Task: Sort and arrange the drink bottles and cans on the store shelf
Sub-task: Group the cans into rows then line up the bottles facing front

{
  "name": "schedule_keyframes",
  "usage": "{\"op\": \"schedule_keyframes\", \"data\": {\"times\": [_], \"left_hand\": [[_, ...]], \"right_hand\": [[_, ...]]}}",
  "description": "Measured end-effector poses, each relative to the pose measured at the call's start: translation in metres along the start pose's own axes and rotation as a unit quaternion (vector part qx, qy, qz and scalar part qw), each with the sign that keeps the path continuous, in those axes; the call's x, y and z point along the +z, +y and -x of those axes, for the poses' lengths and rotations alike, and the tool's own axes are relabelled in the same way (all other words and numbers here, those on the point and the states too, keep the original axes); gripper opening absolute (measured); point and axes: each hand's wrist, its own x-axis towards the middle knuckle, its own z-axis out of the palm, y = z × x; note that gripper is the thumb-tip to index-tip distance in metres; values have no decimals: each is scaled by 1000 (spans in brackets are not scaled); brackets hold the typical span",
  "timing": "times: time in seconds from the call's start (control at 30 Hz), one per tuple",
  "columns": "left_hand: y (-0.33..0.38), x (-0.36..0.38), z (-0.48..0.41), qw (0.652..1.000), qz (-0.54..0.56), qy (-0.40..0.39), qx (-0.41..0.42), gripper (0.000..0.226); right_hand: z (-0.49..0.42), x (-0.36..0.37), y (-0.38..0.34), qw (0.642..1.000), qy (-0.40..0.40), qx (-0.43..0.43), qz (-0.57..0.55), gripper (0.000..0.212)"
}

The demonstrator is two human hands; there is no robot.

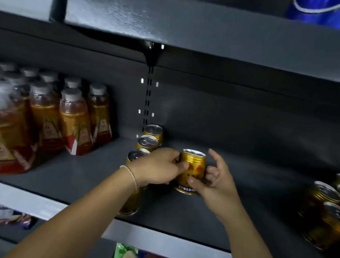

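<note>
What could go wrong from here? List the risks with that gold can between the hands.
1. The left hand grips the gold can, while the right hand only touches it with the thumb, fingers spread; the can could slip or tip as it is moved.
2. The left forearm crosses the row of cans. The front one sits near the shelf edge and might be knocked off.
</note>
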Motion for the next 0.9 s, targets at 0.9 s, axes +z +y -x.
{"op": "schedule_keyframes", "data": {"times": [0.9], "left_hand": [[-85, -59, -56, 967, -228, 55, 98, 52]], "right_hand": [[-110, 80, 44, 970, 132, -49, 196, 82]]}}
